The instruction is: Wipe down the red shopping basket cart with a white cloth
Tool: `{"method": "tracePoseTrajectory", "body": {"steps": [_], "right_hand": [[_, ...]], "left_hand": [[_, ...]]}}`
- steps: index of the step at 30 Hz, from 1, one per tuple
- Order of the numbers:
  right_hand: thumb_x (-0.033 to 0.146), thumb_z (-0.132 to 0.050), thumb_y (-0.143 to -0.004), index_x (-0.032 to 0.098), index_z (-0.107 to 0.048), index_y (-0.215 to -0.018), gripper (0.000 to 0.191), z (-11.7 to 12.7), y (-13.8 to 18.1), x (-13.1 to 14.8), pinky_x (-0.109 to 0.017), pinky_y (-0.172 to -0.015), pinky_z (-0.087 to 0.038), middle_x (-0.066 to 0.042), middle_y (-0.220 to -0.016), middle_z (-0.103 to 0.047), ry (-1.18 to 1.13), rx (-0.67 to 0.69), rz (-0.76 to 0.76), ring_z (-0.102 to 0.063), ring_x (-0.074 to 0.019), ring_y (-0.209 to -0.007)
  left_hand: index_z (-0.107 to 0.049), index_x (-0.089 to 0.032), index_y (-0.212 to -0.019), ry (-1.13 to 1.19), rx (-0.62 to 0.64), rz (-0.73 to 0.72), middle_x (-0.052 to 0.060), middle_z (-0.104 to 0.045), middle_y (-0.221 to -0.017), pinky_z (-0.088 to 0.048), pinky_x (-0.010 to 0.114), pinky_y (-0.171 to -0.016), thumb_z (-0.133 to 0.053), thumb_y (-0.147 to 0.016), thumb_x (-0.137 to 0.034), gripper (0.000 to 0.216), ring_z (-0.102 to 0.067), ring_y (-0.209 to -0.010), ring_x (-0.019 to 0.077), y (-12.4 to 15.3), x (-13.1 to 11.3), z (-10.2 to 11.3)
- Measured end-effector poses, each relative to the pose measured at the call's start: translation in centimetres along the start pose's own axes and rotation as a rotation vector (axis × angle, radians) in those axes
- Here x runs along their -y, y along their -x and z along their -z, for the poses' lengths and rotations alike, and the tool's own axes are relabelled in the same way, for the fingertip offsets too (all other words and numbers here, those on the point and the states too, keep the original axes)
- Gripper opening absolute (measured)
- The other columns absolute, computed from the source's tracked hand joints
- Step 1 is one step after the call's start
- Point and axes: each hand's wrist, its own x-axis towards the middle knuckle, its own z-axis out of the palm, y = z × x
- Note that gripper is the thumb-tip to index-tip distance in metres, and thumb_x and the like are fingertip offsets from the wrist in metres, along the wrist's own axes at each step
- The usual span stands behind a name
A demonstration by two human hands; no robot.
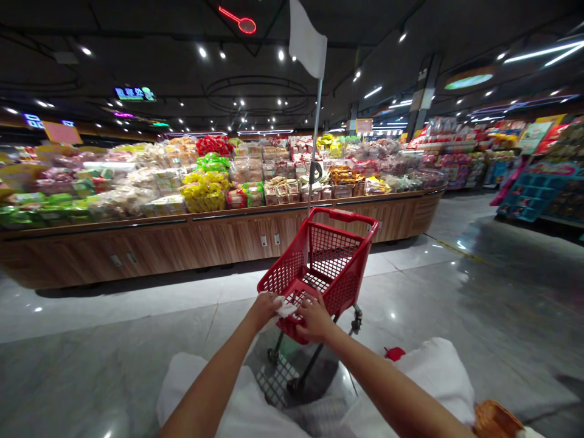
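A small red plastic shopping cart with lattice sides stands in front of me. My left hand is closed on a crumpled white cloth or tissue at the cart's near left rim. My right hand grips the near rim of the cart, with its fingers bent over the edge and the thumb side up. No goods show in the part of the basket I can see. My hands hide some of the near edge.
A pole with a white flag rises behind the cart. Beyond runs a long wood-panelled counter piled with packaged snacks. Shelves with a blue rack stand at right. A brown wicker-like object lies at lower right.
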Motion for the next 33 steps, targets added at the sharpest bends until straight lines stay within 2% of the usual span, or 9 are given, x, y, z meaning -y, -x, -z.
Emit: {"method": "tracePoseTrajectory", "body": {"steps": [3,5,10,14,18,21,23,30,33], "right_hand": [[0.040,-0.051,-0.086,0.020,-0.065,-0.112,0.035,-1.6,0.3,2.5,-0.058,-0.110,-0.008,-0.011,-0.107,-0.068,-0.001,-0.020,-0.095,-0.052,-0.0305,-0.111],[0.035,-0.049,-0.088,0.020,-0.066,-0.109,0.031,-2.0,0.5,2.3,-0.058,-0.110,-0.010,-0.010,-0.104,-0.069,0.004,-0.031,-0.150,-0.055,-0.0297,-0.108],[0.035,-0.060,-0.079,0.022,-0.070,-0.096,0.024,-1.0,1.3,-1.5,-0.053,-0.110,-0.014,-0.008,-0.093,-0.071,0.023,-0.032,-0.073,-0.056,-0.0279,-0.106],[0.028,-0.061,-0.074,0.020,-0.072,-0.082,0.016,0.0,1.7,-4.5,-0.049,-0.110,-0.015,-0.009,-0.083,-0.072,0.132,-0.002,-0.121,-0.057,-0.0272,-0.101],[0.032,-0.064,-0.074,0.022,-0.072,-0.087,0.017,0.8,2.2,-7.5,-0.045,-0.111,-0.017,-0.006,-0.088,-0.072,0.142,0.022,-0.078,-0.056,-0.0263,-0.102],[0.029,-0.065,-0.074,0.022,-0.071,-0.093,0.021,0.7,2.4,-9.1,-0.043,-0.112,-0.016,-0.005,-0.092,-0.071,0.160,0.006,-0.083,-0.054,-0.0256,-0.104],[0.025,-0.065,-0.074,0.019,-0.070,-0.096,0.023,0.2,2.2,-9.4,-0.042,-0.112,-0.016,-0.007,-0.094,-0.070,0.183,-0.021,-0.129,-0.053,-0.0253,-0.103],[0.016,-0.053,-0.084,0.018,-0.066,-0.092,0.015,-1.8,1.5,-8.4,-0.041,-0.109,-0.023,-0.007,-0.092,-0.067,0.191,-0.155,-0.199,-0.053,-0.0234,-0.097],[0.019,-0.054,-0.086,0.016,-0.066,-0.092,0.014,-1.7,1.5,-8.5,-0.040,-0.106,-0.026,-0.007,-0.091,-0.066,0.164,-0.146,-0.180,-0.053,-0.0234,-0.096]], "left_hand": [[-0.064,-0.025,-0.104,-0.003,-0.002,0.003,0.005,-0.064,-0.101,-0.045,0.037,-0.092,-0.063,-0.084,-0.028,0.020,-0.057,-0.099,0.0194,-0.5,-1.4,-0.5],[-0.064,-0.023,-0.104,-0.015,-0.029,0.025,0.006,-0.064,-0.101,-0.045,0.039,-0.091,-0.062,-0.085,-0.029,0.020,-0.057,-0.099,0.0206,-0.8,-2.5,-0.9],[-0.064,-0.021,-0.109,-0.014,-0.120,0.157,0.009,-0.063,-0.114,-0.043,0.044,-0.097,-0.061,-0.085,-0.030,0.025,-0.054,-0.108,0.0259,-1.5,-7.1,-2.6],[-0.064,-0.024,-0.112,0.010,-0.139,0.065,0.007,-0.062,-0.118,-0.043,0.043,-0.096,-0.056,-0.089,-0.031,0.025,-0.054,-0.108,0.0261,-3.1,-10.1,-3.0],[-0.064,-0.031,-0.109,-0.008,-0.097,-0.033,0.004,-0.063,-0.113,-0.044,0.043,-0.095,-0.060,-0.087,-0.029,0.022,-0.056,-0.105,0.0228,-4.0,-7.7,-1.8],[-0.066,-0.030,-0.102,-0.037,-0.089,-0.017,0.003,-0.062,-0.113,-0.037,0.047,-0.104,-0.063,-0.085,-0.027,0.018,-0.054,-0.112,0.0219,-3.9,-4.4,-0.9],[-0.064,-0.029,-0.104,-0.026,-0.089,-0.008,0.003,-0.061,-0.117,-0.033,0.047,-0.109,-0.062,-0.086,-0.026,0.018,-0.052,-0.116,0.0211,-4.1,-3.9,-0.9],[-0.061,-0.015,-0.109,0.219,-0.025,0.003,0.012,-0.065,-0.109,-0.046,0.039,-0.096,-0.049,-0.092,-0.022,0.021,-0.059,-0.106,0.0228,-7.5,-11.0,-2.8],[-0.054,-0.015,-0.121,0.291,-0.008,-0.029,0.012,-0.063,-0.119,-0.046,0.038,-0.099,-0.058,-0.088,-0.026,0.035,-0.058,-0.112,0.0231,-8.0,-10.6,-2.2]]}}
